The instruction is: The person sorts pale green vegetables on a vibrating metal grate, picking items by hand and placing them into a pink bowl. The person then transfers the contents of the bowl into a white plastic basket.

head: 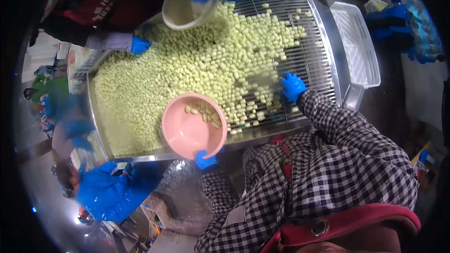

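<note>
My left hand (205, 160), in a blue glove, grips the near rim of a pink plastic basin (175, 131). The basin tilts over the front of a metal sorting table and holds a small cluster of pale green oval pieces (207, 114) along its far right side. More oval pieces (197, 65), like small fruits or beans, lie in a thick layer across the table. On the right, where the layer thins out over metal rods (316, 63), is my blue-gloved right hand (293, 87). Whether its fingers hold a piece is not clear.
Across the table, a co-worker's gloved hand (140, 45) touches the heap. Other blue gloves are at a cream basin (170, 15). A white plastic crate (355, 45) stands beyond the table's right metal edge (332, 49). A person in a blue coat (105, 193) is at the lower left.
</note>
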